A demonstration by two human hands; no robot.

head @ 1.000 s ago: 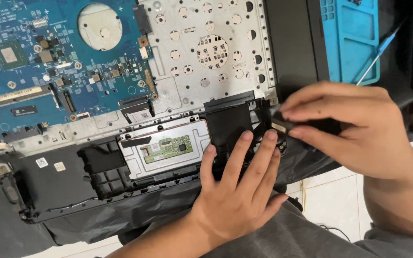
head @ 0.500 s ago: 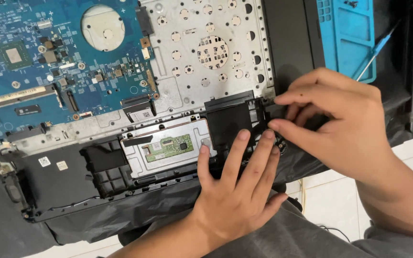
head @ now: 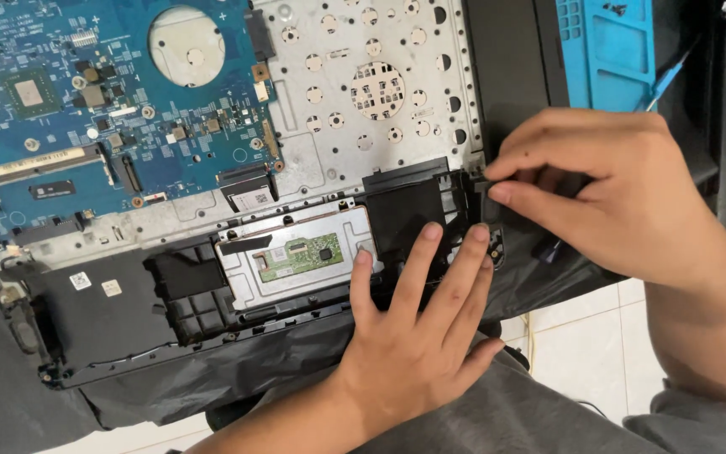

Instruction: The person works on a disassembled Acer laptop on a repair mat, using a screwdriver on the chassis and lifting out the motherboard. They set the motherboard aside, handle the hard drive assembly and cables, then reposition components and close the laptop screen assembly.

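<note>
An opened laptop (head: 237,210) lies bottom-up across the person's lap, on dark grey cloth (head: 497,412). At its lower right corner, the right hand (head: 623,193) pinches a small black part (head: 491,220) between thumb and forefinger. The left hand (head: 418,336) lies flat beside it, fingers spread on the black frame just right of the touchpad board (head: 296,256). A blue motherboard (head: 102,109) fills the laptop's upper left. Beyond its upper right corner sits a blue tray (head: 607,50). Below the laptop, white floor tiles (head: 581,336) show.
</note>
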